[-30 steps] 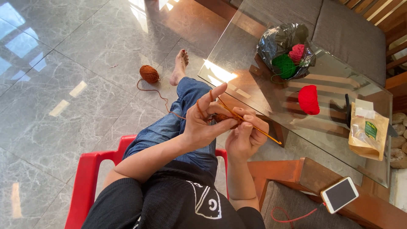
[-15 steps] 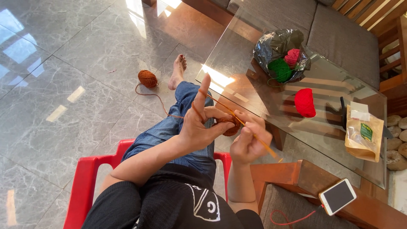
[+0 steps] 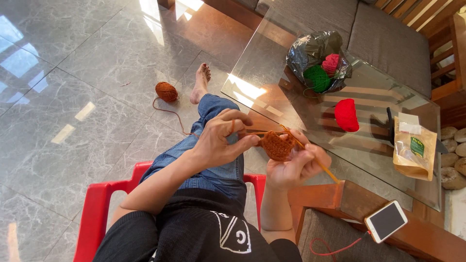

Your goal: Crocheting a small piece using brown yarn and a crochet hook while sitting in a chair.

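Note:
My left hand [image 3: 224, 140] pinches the edge of a small round orange crochet piece [image 3: 277, 145], with the orange yarn looped over its fingers. My right hand [image 3: 297, 165] holds the same piece from below and grips a thin yellow crochet hook [image 3: 324, 169] that sticks out to the lower right. The yarn strand [image 3: 171, 112] runs down over my jeans-clad leg to an orange yarn ball [image 3: 166, 91] on the grey tiled floor, next to my bare foot [image 3: 200, 82].
I sit on a red plastic chair [image 3: 99, 204]. A glass-topped table [image 3: 272, 77] carries a black bag [image 3: 310, 51] with green and pink yarn, a red knitted piece [image 3: 346, 114] and a brown pouch [image 3: 414, 154]. A white phone [image 3: 386, 221] on a red cable lies on a wooden armrest.
My left hand has lowered its raised fingers and closed onto the orange piece. The right hand has turned, so the round piece now faces up between both hands.

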